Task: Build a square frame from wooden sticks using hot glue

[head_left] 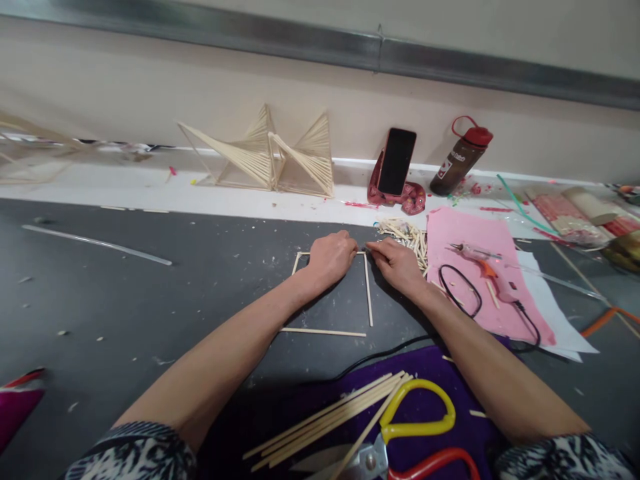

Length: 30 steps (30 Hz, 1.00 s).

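Observation:
On the grey table, thin wooden sticks outline a four-sided frame: a right-side stick [369, 293], a front stick [325, 331] lying apart from it, a partly hidden left stick and a top stick [304, 254]. My left hand [333, 257] is closed over the top stick near the upper right corner, its fingertips pressed down. Just right of that corner, my right hand [397, 263] has its fingers curled and pinched together; what they hold, if anything, is too small to make out.
Large scissors [417, 427] and loose sticks [325, 420] lie on purple cloth close to me. A glue gun [493, 273] rests on pink paper [445, 230], beside short stick pieces [407, 233]. Behind stand woven-stick models [250, 160], a phone [397, 160] and a bottle [460, 160].

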Each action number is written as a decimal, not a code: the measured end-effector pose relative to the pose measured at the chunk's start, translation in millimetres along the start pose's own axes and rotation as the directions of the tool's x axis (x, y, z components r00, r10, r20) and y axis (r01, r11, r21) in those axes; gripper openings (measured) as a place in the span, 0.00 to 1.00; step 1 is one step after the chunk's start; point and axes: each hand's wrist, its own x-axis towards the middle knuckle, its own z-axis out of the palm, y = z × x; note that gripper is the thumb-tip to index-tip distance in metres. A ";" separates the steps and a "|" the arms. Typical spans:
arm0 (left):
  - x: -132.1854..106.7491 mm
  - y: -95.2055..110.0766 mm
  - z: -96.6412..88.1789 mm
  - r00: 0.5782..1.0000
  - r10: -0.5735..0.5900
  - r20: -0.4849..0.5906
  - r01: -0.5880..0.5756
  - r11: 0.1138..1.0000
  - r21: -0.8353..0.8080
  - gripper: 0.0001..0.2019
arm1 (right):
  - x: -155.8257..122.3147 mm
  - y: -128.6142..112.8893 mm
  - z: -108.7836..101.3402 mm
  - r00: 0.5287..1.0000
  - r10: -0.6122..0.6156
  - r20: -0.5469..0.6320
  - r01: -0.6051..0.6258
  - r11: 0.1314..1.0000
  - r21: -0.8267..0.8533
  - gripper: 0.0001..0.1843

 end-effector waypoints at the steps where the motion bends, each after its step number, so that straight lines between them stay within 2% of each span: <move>1: -0.1 0.0 0.0 1.000 -0.001 0.003 0.001 1.000 -0.003 0.16 | -0.8 -1.4 -0.7 1.000 -0.018 0.011 0.018 1.000 -0.024 0.16; 4: -0.7 0.1 -0.1 1.000 -0.001 0.007 0.001 1.000 -0.016 0.16 | -2.7 -5.4 -2.3 0.997 -0.053 0.048 0.058 0.993 -0.105 0.16; 10: -1.3 0.1 0.5 1.000 0.002 -0.012 -0.002 1.000 -0.003 0.16 | -3.4 -10.3 -5.0 0.996 -0.046 0.079 0.065 0.964 -0.259 0.16; 14: -1.8 1.4 -0.7 1.000 0.000 -0.012 -0.001 1.000 -0.009 0.16 | -3.5 -15.9 -8.1 0.989 -0.098 0.107 0.135 0.891 -0.433 0.16; 17: -2.3 2.6 -2.5 1.000 -0.020 0.010 0.020 1.000 -0.022 0.16 | -4.1 -20.1 -9.3 0.985 -0.112 0.133 0.164 0.849 -0.502 0.16; 24: -2.2 1.7 -0.7 1.000 -0.012 -0.013 0.012 1.000 -0.020 0.16 | -7.1 -16.1 -5.4 0.998 -0.001 0.064 0.027 0.916 -0.401 0.16; 30: -1.8 0.4 3.4 0.999 -0.009 -0.040 0.009 1.000 -0.016 0.16 | -8.6 -12.7 -3.7 0.999 0.026 0.030 -0.014 0.931 -0.364 0.18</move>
